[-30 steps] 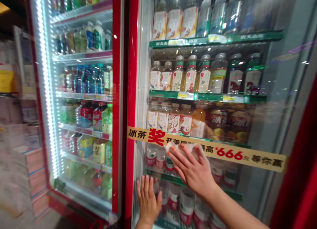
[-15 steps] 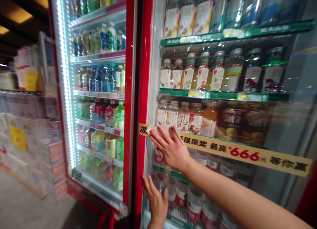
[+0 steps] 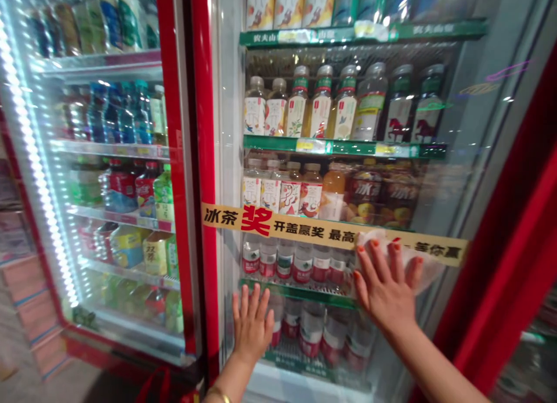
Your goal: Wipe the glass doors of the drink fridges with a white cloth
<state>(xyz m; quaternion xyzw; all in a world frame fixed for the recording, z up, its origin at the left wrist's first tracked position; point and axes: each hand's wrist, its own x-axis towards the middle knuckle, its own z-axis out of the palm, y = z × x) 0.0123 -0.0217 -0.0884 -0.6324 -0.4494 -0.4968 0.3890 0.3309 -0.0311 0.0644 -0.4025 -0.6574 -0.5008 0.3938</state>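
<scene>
My right hand (image 3: 389,290) lies with spread fingers over a thin white wipe (image 3: 426,269), pressing it against the glass door (image 3: 472,176) of a drinks fridge. The wipe covers part of a tan printed strip (image 3: 300,227) that runs across the door. Lower and to the left, my left hand (image 3: 252,321) rests with its fingers extended on the same glass, with nothing in it. A gold-coloured bangle (image 3: 220,394) circles the left wrist. Behind the glass stand rows of bottled drinks (image 3: 319,104).
A red frame post (image 3: 202,130) borders the door on the left. Beyond it is a second lit fridge with bottles (image 3: 117,185). Stacked boxes (image 3: 41,316) stand on the floor at far left. A slanting red frame (image 3: 491,263) edges the right side.
My right hand has moved from the strip's left end to its right part, taking the wipe along. My left hand is still on the glass. The view has shifted rightward.
</scene>
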